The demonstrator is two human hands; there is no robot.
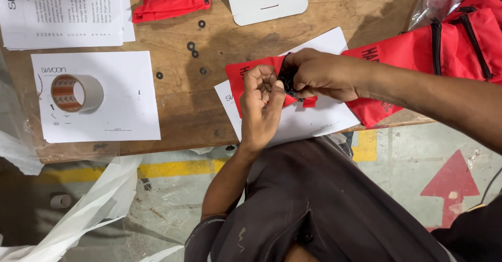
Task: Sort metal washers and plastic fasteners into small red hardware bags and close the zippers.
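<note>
Item: red fabric strap, lying on a white sheet at the near edge of the wooden table. My left hand and right hand met over it; my fingers were pinched together on a small black buckle at the strap's end. Nearby: red pouch under my right forearm, tape roll on paper to the left, black washers scattered behind.

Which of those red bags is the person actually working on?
The small red piece on the white sheet, pinched by both the left hand and right hand; the other red bags lie untouched.
</note>
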